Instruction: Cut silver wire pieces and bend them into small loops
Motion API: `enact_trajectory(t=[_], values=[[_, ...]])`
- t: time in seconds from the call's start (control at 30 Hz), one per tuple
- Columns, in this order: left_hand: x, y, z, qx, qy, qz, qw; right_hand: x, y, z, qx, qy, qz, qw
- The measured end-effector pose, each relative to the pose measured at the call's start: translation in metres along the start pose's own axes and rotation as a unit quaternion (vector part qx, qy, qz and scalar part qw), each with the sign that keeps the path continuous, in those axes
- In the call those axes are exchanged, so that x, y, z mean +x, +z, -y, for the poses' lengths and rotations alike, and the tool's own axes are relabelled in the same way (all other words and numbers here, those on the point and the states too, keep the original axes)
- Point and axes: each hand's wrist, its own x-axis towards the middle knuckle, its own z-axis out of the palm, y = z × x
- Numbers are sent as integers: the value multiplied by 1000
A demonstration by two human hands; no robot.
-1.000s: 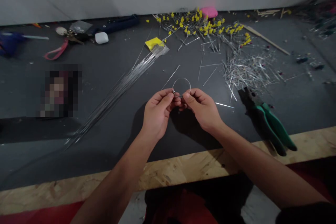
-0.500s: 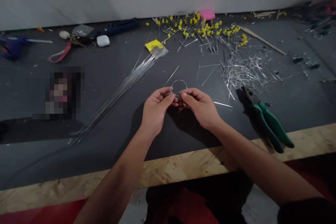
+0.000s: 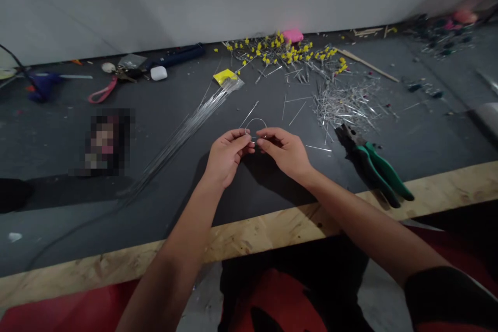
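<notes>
A thin silver wire, bent into a loop, is held between my two hands over the dark tabletop. My left hand pinches the loop's left side between thumb and fingers. On the opposite side, my right hand pinches the wire with thumb and forefinger. The loop arches up above the fingertips, and short straight wire shows between them; the ends are partly hidden by the fingers. Just beyond my left fingers lies a short twisted wire piece. One straight wire rests right of my right hand.
A bundle of long wires with a yellow label lies left. Behind are yellow-tipped wires and a pile of short wires. Green-handled pliers lie right. A white case and keys stand back left.
The camera view has shifted, so the table's contents appear moved. Both hands still hold the wire loop; the right fingertips have drawn slightly apart from the left, with the fingers more curled.
</notes>
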Motion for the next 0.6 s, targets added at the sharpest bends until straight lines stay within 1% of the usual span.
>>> enact_trajectory(t=[0.17, 0.27, 0.33, 0.43, 0.5, 0.53, 0.57, 0.6], values=[[2, -3, 0, -13, 6, 14, 1000, 3, -5, -2, -63, -51, 3, 997], [3, -4, 0, -34, 2, 22, 999, 2, -5, -2, -64, -76, -9, 995], [4, -5, -2, -52, 6, 25, 998, 2, -5, -2, -46, -75, -17, 996], [6, -9, -4, -75, 27, 7, 997, 8, -10, -6, -25, -46, -28, 998], [7, -11, -5, -82, 38, -12, 996, 21, -22, -13, -34, -19, -52, 998], [8, -13, -5, -84, 43, -19, 995, 30, -31, -17, -33, -14, -77, 996], [9, -14, -5, -85, 47, -23, 995, 38, -42, -22, -33, -16, -116, 993], [10, -15, -4, -83, 52, -23, 995, 47, -54, -26, -58, -25, -130, 990]])
